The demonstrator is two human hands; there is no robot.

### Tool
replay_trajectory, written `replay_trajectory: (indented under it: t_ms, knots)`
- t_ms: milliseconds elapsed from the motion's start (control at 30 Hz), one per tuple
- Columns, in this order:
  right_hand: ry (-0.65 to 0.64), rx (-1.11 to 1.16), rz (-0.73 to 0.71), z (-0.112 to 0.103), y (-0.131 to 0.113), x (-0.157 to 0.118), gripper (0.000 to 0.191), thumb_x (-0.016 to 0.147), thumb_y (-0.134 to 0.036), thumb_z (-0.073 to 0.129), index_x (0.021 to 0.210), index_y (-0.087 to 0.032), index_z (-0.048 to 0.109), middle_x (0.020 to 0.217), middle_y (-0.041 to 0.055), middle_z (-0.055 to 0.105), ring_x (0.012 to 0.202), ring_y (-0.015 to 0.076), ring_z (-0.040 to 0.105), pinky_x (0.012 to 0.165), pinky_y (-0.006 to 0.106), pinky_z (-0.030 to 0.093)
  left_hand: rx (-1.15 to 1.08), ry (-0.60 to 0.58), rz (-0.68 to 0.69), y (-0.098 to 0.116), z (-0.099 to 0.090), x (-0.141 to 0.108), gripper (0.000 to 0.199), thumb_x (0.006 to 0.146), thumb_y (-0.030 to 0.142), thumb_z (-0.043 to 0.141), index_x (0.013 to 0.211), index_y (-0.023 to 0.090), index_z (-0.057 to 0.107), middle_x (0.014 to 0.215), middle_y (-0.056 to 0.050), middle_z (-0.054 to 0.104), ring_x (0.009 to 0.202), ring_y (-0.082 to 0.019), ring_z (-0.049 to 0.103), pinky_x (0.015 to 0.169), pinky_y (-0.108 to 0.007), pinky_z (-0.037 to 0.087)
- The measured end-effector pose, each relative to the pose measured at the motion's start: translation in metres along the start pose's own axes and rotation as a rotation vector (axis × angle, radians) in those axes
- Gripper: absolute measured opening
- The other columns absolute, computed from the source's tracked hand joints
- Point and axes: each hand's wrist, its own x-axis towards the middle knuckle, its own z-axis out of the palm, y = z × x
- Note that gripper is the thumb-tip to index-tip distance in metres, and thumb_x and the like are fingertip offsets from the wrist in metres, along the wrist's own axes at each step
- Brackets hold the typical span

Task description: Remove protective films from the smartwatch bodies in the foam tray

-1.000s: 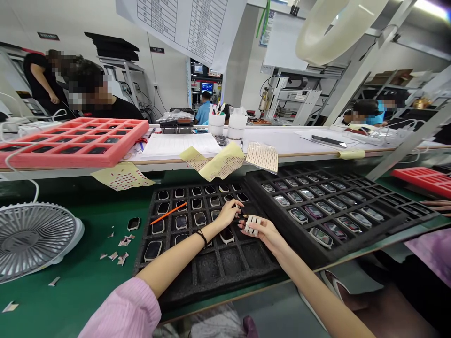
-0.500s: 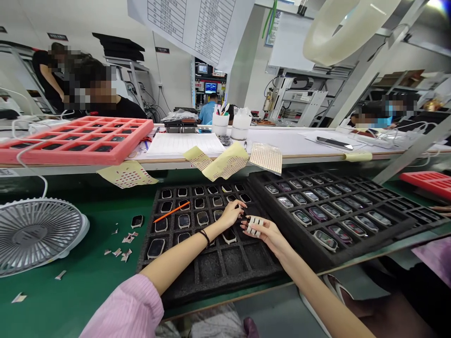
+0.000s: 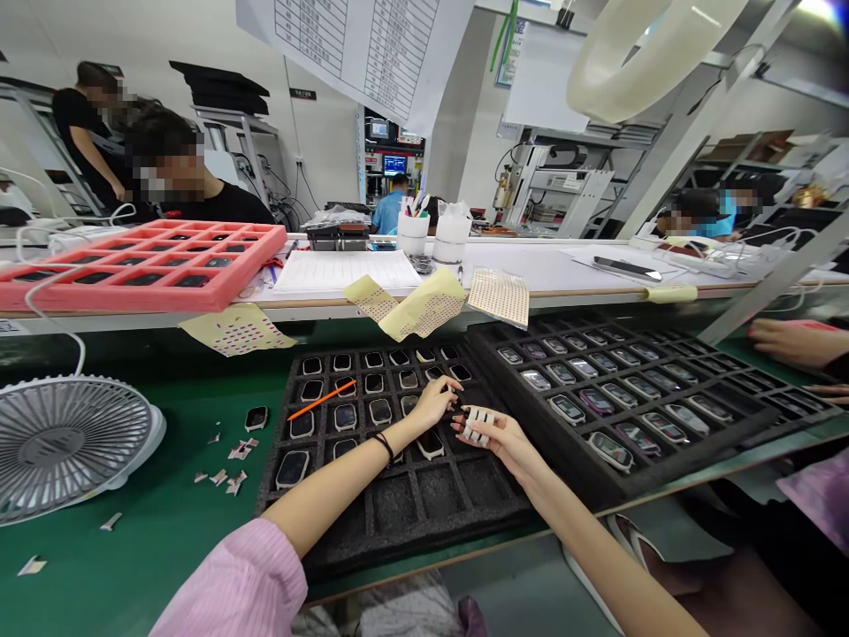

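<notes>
My left hand (image 3: 434,402) and my right hand (image 3: 496,432) meet above the right part of a black foam tray (image 3: 391,537). Bent fingers on both hands close around something small and dark, mostly hidden between the fingertips. White bands cover several fingers of the right hand. Smartwatches with dark screens, such as one near the tray's left edge (image 3: 293,469), lie in the tray's pockets. An orange stick (image 3: 322,400) rests across some of them. One more watch (image 3: 256,418) lies on the green mat (image 3: 218,380), left of the tray.
To the right, another foam tray (image 3: 570,460) holds several watches. A grey fan (image 3: 72,447) stands at left among paper scraps (image 3: 239,449). Sticker sheets (image 3: 424,305) hang from the shelf, which carries a red foam tray (image 3: 225,287). Another person's hand (image 3: 792,341) shows at far right.
My hands stay almost in place, with the fingers still together. At the far right, another person's hand has come into view over the red tray. A person at back left has shifted slightly.
</notes>
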Motion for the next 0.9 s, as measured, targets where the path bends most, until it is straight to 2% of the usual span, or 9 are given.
replay_trajectory:
  t_ms: [333, 600, 667, 767, 900]
  knots:
    - [-0.006, 0.003, -0.006, 0.0, 0.001, 0.0, 0.044, 0.057, -0.025, 0.083, 0.096, -0.014, 0.068, 0.09, 0.0096, 0.07, 0.088, 0.0259, 0.068, 0.081, 0.04, 0.056, 0.032, 0.003, 0.013, 0.006, 0.0, -0.004, 0.019, 0.068, 0.005, 0.045, 0.081, 0.013, 0.056, 0.085, 0.0, 0.052, 0.062, -0.006, 0.048, 0.057, -0.015, 0.042]
    - [0.004, 0.001, -0.001, 0.0, 0.001, 0.001, 0.044, 0.055, -0.026, 0.084, 0.095, -0.014, 0.068, 0.092, 0.0112, 0.07, 0.089, 0.0279, 0.067, 0.083, 0.044, 0.055, 0.169, -0.008, 0.025, 0.008, 0.0, -0.005, 0.026, 0.071, 0.005, 0.044, 0.091, 0.013, 0.059, 0.093, -0.003, 0.055, 0.06, -0.006, 0.051, 0.063, -0.019, 0.047]
    - [0.0, 0.009, 0.003, -0.001, 0.0, 0.001, 0.046, 0.055, -0.026, 0.084, 0.096, -0.013, 0.068, 0.093, 0.0118, 0.07, 0.09, 0.0289, 0.067, 0.084, 0.045, 0.054, 0.236, -0.01, 0.04, 0.008, -0.001, -0.004, 0.027, 0.072, 0.005, 0.047, 0.093, 0.014, 0.061, 0.095, -0.004, 0.056, 0.072, -0.01, 0.056, 0.076, -0.024, 0.05]
    - [-0.004, 0.013, 0.005, -0.001, 0.001, 0.001, 0.046, 0.056, -0.024, 0.084, 0.097, -0.013, 0.067, 0.093, 0.0118, 0.07, 0.09, 0.0293, 0.067, 0.084, 0.046, 0.055, 0.335, 0.003, 0.057, 0.007, -0.001, -0.003, 0.024, 0.073, 0.01, 0.056, 0.096, 0.013, 0.062, 0.101, -0.009, 0.058, 0.103, -0.02, 0.053, 0.1, -0.034, 0.043]
    - [-0.003, -0.007, 0.014, 0.0, -0.001, 0.0, 0.046, 0.055, -0.025, 0.084, 0.096, -0.013, 0.067, 0.093, 0.0116, 0.07, 0.09, 0.0284, 0.067, 0.086, 0.046, 0.054, 0.434, -0.055, 0.1, 0.012, -0.003, -0.009, 0.021, 0.076, 0.014, 0.056, 0.095, 0.009, 0.063, 0.103, -0.014, 0.06, 0.11, -0.025, 0.052, 0.104, -0.038, 0.04]
